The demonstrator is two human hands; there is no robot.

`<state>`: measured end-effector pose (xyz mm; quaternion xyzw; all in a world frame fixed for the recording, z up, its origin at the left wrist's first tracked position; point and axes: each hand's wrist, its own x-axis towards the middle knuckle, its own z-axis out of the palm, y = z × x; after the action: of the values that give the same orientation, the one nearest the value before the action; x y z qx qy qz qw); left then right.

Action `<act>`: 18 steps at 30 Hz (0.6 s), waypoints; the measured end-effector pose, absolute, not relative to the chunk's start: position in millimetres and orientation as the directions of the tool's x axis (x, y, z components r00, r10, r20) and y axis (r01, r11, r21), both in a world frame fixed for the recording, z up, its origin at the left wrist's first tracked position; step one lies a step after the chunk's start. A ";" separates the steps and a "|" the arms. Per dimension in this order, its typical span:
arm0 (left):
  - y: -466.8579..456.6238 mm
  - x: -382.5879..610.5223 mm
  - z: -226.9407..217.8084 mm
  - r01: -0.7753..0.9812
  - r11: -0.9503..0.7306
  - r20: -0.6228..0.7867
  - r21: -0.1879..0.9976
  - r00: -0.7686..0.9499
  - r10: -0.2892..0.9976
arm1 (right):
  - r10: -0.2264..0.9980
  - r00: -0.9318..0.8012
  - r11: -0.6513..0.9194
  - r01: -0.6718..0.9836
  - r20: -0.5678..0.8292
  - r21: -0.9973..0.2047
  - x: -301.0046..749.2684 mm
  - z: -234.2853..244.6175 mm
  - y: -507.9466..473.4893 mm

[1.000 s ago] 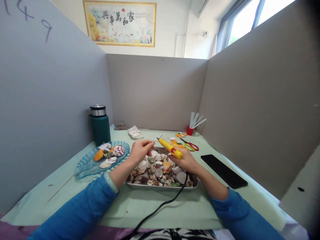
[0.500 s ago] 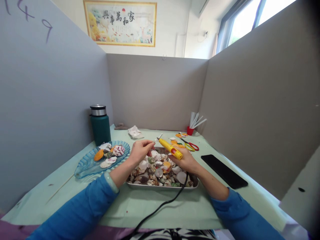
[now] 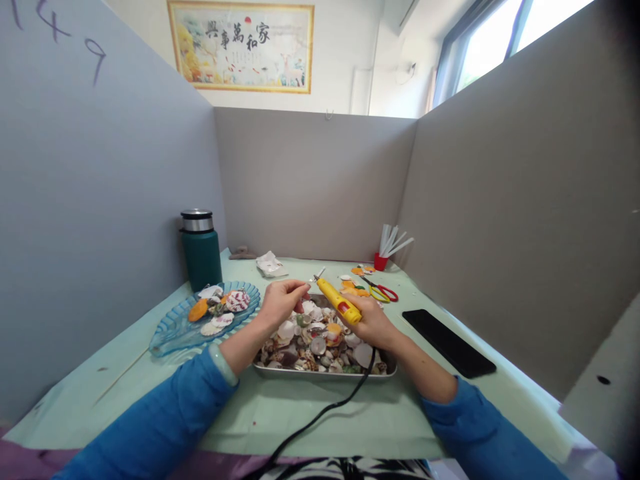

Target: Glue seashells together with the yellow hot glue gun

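Note:
My right hand (image 3: 373,321) is wrapped round a yellow hot glue gun (image 3: 338,301), its nozzle pointing up and to the left. A black cord (image 3: 327,408) runs from the gun toward the table's front edge. My left hand (image 3: 281,301) is closed in a pinch close to the nozzle; what lies between its fingertips is too small to make out. Beneath both hands stands a metal tray (image 3: 325,375) heaped with seashells (image 3: 317,345) of several kinds, white, orange, brown and greenish.
On the left are a blue glass dish (image 3: 167,340) with shells, a thin stick (image 3: 120,378) and a teal bottle (image 3: 201,259). At right lie a black phone-like slab (image 3: 449,342), scissors (image 3: 385,292) and a red cup (image 3: 381,262) of glue sticks. Crumpled tissue (image 3: 271,265) sits behind. Grey partitions (image 3: 316,183) enclose the table.
The rear of the glue gun has swung slightly left and down in my right hand, while its nozzle stays near my left fingertips. My left hand has barely moved.

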<state>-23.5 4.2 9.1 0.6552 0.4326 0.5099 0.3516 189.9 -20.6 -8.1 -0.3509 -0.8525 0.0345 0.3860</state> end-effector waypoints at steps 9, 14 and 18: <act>7.7 -24.3 6.4 0.208 -0.396 0.378 0.894 0.125 0.917 | 0.598 -0.514 0.778 0.558 0.615 -0.290 190.9 -10.7 -20.4; 7.6 -24.7 5.3 0.208 -0.400 0.382 0.893 0.122 0.916 | 0.595 -0.512 0.778 0.559 0.619 -0.286 190.6 -10.2 -21.0; 7.9 -25.4 4.6 0.198 -0.409 0.391 0.891 0.125 0.912 | 0.607 -0.452 0.753 0.591 0.654 -0.290 191.4 -12.1 -19.0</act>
<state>-25.4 7.9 4.6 0.6643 0.4178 0.5128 0.3480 191.4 -19.0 -12.1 -0.3513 -0.8521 0.0102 0.3878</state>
